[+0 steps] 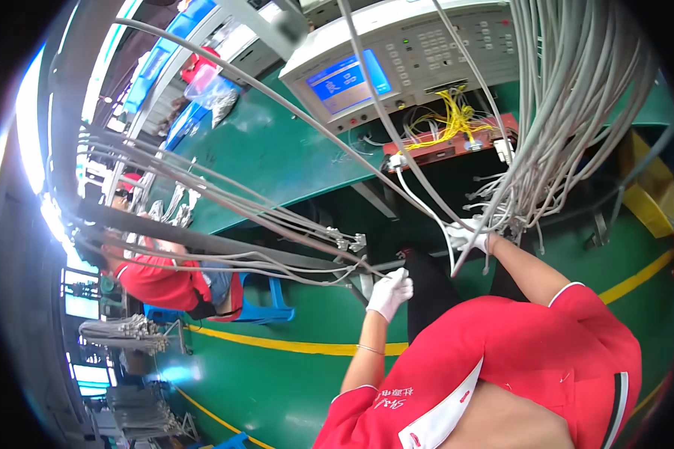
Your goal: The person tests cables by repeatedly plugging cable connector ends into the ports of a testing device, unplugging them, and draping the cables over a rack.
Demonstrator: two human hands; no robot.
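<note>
My left hand (392,293), in a white glove, is closed at the end of a grey cable (307,244), beside a rack bar where several cables with metal connectors (344,241) lie. My right hand (468,233), also gloved, is closed round grey cable at the lower end of a large hanging cable bundle (532,172); its fingertips are partly hidden. Near that hand a white cable (424,209) hangs down from a plug (398,161) at the red test fixture (457,146). Yellow wires (453,116) lie over the fixture.
A bench tester (404,63) with a blue screen stands on the green table (277,165). At left, a person in a red shirt (161,284) sits on a blue stool (266,303). Cable racks (131,333) stand behind. A yellow bin (646,191) is at right.
</note>
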